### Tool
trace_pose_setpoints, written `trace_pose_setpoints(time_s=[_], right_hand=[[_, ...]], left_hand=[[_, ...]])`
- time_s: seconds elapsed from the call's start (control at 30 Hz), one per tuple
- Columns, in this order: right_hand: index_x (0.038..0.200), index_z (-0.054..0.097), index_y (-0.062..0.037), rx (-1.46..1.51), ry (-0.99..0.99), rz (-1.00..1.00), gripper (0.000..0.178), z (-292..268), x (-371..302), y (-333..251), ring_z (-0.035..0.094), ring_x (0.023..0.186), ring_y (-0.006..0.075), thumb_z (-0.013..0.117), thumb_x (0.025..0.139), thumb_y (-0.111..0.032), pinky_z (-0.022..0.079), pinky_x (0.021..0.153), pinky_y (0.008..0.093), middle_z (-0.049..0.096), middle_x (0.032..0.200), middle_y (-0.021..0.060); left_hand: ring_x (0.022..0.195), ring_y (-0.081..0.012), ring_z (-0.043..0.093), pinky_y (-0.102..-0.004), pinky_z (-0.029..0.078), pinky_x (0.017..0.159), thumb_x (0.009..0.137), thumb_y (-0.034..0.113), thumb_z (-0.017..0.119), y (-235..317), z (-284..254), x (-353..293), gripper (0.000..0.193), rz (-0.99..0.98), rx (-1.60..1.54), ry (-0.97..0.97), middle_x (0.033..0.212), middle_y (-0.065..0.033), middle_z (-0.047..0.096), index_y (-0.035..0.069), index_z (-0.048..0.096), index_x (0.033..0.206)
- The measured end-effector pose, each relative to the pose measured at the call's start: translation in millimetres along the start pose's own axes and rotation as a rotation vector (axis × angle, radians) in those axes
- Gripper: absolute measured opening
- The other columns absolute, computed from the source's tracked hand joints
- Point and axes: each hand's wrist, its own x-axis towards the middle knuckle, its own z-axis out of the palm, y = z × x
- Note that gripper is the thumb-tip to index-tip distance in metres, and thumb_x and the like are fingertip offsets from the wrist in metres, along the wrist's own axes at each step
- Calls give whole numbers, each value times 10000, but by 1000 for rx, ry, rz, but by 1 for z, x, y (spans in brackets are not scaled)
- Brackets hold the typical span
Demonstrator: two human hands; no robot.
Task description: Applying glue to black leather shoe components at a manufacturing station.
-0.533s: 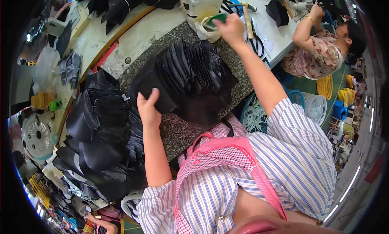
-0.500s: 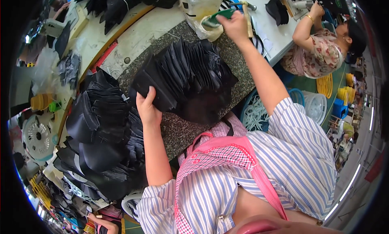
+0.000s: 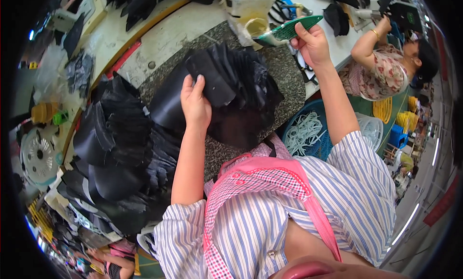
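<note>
A fanned stack of black, leather-like cut pieces [image 3: 251,86] lies on the speckled stone slab [image 3: 212,156] in front of me. At the stack's left side my left hand [image 3: 197,107] grips the edge of one black piece [image 3: 210,80], which is turned over toward the right. My right hand [image 3: 312,46] is closed on a flat green perforated spreader [image 3: 292,29], held level beyond the stack. Its left end carries pale, wet-looking stuff and hangs over the mouth of a cut-open plastic glue container [image 3: 248,11].
More black pieces [image 3: 115,177] are heaped at the left, next to the slab. A blue basket [image 3: 322,151] of pale strips stands low on the right, beside a clear tub [image 3: 370,129]. A co-worker [image 3: 378,66] sits at the far right. A white fan [image 3: 41,156] is far left.
My right hand has drawn the green spreader up out of the container's mouth and to the right. My left hand has moved up and right, turning a black piece over.
</note>
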Motion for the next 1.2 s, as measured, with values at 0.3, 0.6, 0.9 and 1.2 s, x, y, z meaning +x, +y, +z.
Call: trace_pose_setpoints(time_s=[0.3,0.6,0.9,1.2], right_hand=[[780,569,-22,-704,-622,-271,68,98,8,-1,517,622,121,572,713,-16,408,572,231,546,681,37],[726,578,-42,-1010,-945,-282,100,102,6,-16,540,583,197,604,637,-3,404,536,262,549,625,49],[708,571,-37,-863,-841,-148,85,101,10,-30,554,590,177,616,636,-45,415,540,252,555,617,48],[778,578,-4,-750,-570,-450,71,100,58,-11,525,651,107,553,718,24,417,599,221,572,706,39]], left_hand=[[831,-136,539,-269,444,751,834,67,442,-3,-8,6,145,-43,-108,-41,917,-70,555,12,466,966],[853,-148,535,-280,437,776,838,79,436,-6,-11,10,165,-66,-188,-38,941,-83,547,0,459,981],[796,-156,555,-291,461,736,834,76,444,-4,-15,14,135,-75,-181,-23,885,-88,561,-6,472,938],[728,-130,555,-257,459,692,828,67,451,-2,-11,16,120,-119,-68,9,854,-76,570,-5,492,914]])
